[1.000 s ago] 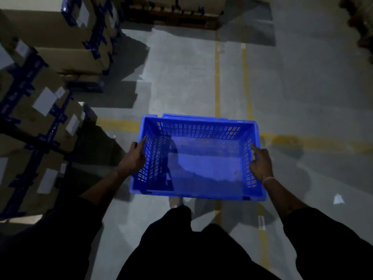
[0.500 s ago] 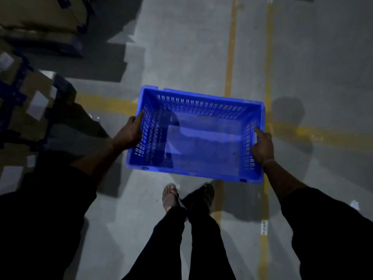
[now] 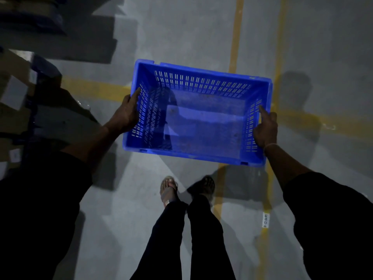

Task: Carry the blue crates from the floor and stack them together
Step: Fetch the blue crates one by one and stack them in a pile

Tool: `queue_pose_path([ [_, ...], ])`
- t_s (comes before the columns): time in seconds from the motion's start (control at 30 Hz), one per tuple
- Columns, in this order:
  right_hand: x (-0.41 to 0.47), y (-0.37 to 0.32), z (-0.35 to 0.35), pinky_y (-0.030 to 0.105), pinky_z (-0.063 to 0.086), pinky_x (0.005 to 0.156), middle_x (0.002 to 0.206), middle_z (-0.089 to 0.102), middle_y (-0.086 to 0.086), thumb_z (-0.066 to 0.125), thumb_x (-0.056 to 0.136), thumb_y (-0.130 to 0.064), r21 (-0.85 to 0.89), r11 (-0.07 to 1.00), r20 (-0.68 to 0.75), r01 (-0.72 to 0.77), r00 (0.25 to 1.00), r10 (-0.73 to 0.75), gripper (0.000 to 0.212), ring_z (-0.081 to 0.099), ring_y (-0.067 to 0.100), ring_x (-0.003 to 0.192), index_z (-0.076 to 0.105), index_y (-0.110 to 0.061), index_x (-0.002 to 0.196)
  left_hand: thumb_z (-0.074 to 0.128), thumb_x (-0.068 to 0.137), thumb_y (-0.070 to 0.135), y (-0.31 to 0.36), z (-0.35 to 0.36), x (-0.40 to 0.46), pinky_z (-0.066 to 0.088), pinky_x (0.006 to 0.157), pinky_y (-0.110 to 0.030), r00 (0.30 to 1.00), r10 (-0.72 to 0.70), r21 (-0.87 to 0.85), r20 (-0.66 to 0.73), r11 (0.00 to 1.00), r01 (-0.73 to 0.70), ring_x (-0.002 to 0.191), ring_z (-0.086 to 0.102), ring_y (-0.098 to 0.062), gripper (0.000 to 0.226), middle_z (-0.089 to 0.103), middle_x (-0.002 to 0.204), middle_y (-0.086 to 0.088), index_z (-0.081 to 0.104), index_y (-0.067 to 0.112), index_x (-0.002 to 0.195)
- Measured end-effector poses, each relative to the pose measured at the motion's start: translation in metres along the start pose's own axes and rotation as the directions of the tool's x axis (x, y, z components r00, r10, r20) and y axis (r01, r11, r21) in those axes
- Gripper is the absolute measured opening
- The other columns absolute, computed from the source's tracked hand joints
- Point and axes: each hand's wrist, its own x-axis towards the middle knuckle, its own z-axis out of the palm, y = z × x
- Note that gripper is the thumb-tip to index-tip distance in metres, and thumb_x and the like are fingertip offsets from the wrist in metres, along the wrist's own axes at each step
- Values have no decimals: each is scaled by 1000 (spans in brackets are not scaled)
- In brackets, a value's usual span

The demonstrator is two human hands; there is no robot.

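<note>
An empty blue crate (image 3: 201, 122) with slotted walls hangs in the air in front of me, above the grey floor. My left hand (image 3: 126, 114) grips its left short wall, the thumb hooked over the rim. On the opposite short wall my right hand (image 3: 265, 128) holds on, with one finger pointing along the rim. The crate is tilted slightly, its right end lower in the picture. No other crate is in view.
Stacked cardboard boxes with white labels (image 3: 14, 93) stand close on my left. Yellow floor lines (image 3: 235, 33) run ahead and across under the crate. My feet in sandals (image 3: 169, 188) are below the crate. A small label (image 3: 265, 219) lies on the floor.
My view has tilted further down, so the boxes on the left slid out of frame and my feet came into view. Both hands keep the same grip on the crate as I walk.
</note>
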Motion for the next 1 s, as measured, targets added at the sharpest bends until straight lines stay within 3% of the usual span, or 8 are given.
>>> queue_pose_path([
  [0.33, -10, -1, -18, 51, 44, 99, 150, 22, 19, 50, 91, -7, -112, 993, 170, -38, 984, 57, 75, 48, 47, 115, 20, -29, 156, 49, 103, 11, 12, -18, -11, 53, 95, -58, 991, 17, -7, 130, 1000, -16, 127, 52, -46, 78, 31, 154, -24, 4, 31, 163],
  [0.53, -27, -2, -15, 54, 43, 96, 152, 17, 10, 55, 88, -9, -109, 994, 160, -7, 987, 25, 88, 41, 46, 118, 6, -38, 155, 65, 96, 17, -4, -18, -3, 50, 98, -65, 972, 172, 5, 161, 985, -175, 143, 37, -47, 93, 3, 168, -17, 2, 21, 164],
  [0.63, -34, 0, -13, 53, 42, 96, 161, 2, 6, 56, 85, -4, -113, 992, 102, 59, 994, -47, 95, 37, 48, 124, 1, -36, 155, 60, 99, 26, -11, -5, -4, 36, 108, -65, 988, 115, 167, 106, 977, -131, 142, 26, -60, 90, -17, 165, -27, -3, 27, 163],
  [0.7, -37, -3, -13, 54, 42, 95, 163, -9, 5, 53, 84, -3, -150, 985, 94, 87, 993, -73, 94, 30, 47, 130, -1, -32, 156, 59, 99, 32, -6, 6, -10, 26, 113, -69, 988, 153, 240, 31, 958, -156, 144, 14, -62, 92, -23, 162, -32, -5, 18, 163],
  [0.8, -38, -5, -12, 55, 46, 94, 164, -14, 4, 54, 82, -7, -232, 955, 90, 186, 981, -169, 92, 23, 45, 139, 2, -21, 156, 45, 100, 27, 2, 23, -17, 9, 119, -71, 934, 357, 352, -9, 875, -331, 148, -9, -59, 81, -12, 160, -41, -3, 2, 161],
  [0.9, -37, 1, -5, 53, 46, 97, 164, -15, 4, 60, 83, -15, -291, 929, 83, 228, 974, -213, 91, 4, 35, 150, 6, -10, 156, 37, 97, 27, 8, 29, -20, 4, 122, -66, 939, 332, 379, -94, 884, -274, 149, -8, -59, 76, -4, 159, -43, 5, -3, 160],
  [1.0, -39, 5, -4, 52, 40, 105, 164, -13, 11, 65, 80, -21, -311, 914, 68, 261, 965, -253, 94, -5, 34, 151, 11, -6, 155, 47, 91, 29, 5, 32, -21, 9, 121, -67, 929, 358, 430, -95, 856, -286, 150, -6, -56, 82, -2, 161, -40, 14, -3, 159],
])
